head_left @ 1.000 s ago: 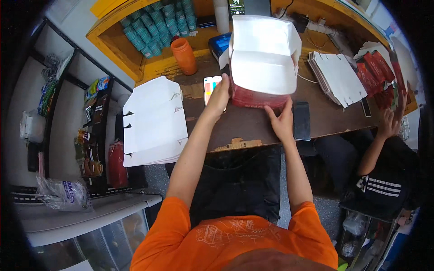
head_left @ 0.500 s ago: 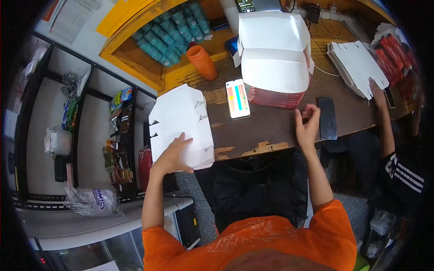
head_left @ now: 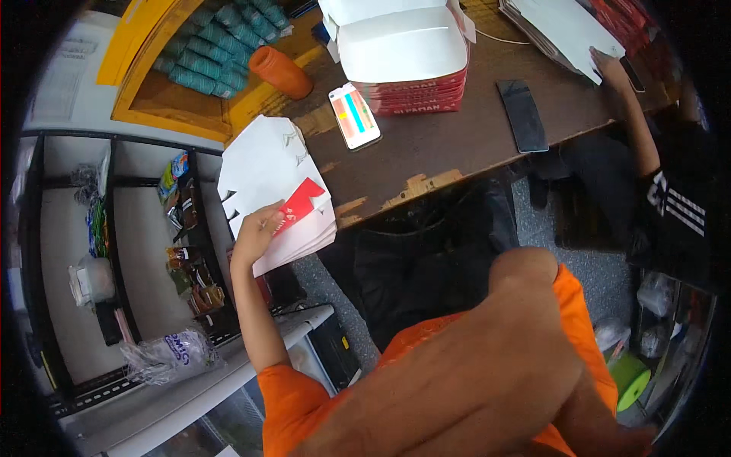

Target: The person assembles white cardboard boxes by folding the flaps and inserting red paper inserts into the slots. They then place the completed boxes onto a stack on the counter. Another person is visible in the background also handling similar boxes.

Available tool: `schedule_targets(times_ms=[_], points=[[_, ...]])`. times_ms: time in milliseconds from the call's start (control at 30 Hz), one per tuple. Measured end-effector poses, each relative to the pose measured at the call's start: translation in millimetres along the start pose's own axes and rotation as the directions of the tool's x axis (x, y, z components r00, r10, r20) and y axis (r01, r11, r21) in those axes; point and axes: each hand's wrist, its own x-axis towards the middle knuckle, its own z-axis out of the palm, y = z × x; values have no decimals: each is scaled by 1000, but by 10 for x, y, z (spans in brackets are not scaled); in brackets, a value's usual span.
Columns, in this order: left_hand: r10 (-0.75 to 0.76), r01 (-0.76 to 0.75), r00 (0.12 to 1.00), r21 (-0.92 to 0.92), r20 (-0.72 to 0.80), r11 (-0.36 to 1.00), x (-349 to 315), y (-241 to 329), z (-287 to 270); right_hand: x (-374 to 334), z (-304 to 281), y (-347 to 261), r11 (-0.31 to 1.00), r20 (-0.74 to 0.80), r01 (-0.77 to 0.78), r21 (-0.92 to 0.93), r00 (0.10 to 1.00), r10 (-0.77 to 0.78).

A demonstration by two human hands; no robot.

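At the table's left edge lies a stack of flat white cardboard box blanks (head_left: 263,156) with slotted sides. My left hand (head_left: 257,234) is closed on the near edge of the top blank, whose lifted part shows a red printed underside (head_left: 299,206). My right arm (head_left: 472,350) is bent up close to the camera, elbow toward the table, and fills the lower middle. The right hand itself is outside the picture. Beyond the stack, a folded box (head_left: 403,47), white inside, stands open on top of several red ones.
A lit phone (head_left: 354,116), a dark phone (head_left: 521,116) and an orange cup (head_left: 280,72) are on the table. Teal wrapped rolls (head_left: 209,61) fill a yellow-framed nook. At right, a co-worker's hand (head_left: 607,65) rests on another stack of blanks (head_left: 563,30). Shelves (head_left: 118,228) stand at left.
My left hand, spread flat on the stack before, now grips the top blank and has turned up its red side. My right arm rose from the table toward the camera. The view shifted.
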Motion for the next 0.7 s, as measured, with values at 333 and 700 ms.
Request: schedule_targets(times_ms=[333, 700], points=[[46, -43, 974, 17, -223, 999, -262, 151, 284, -860, -578, 1436, 446, -621, -609, -656, 771, 139], [70, 15, 929, 226, -363, 974, -252, 225, 471, -1277, -996, 2414, -304, -763, -709, -637, 636, 117]])
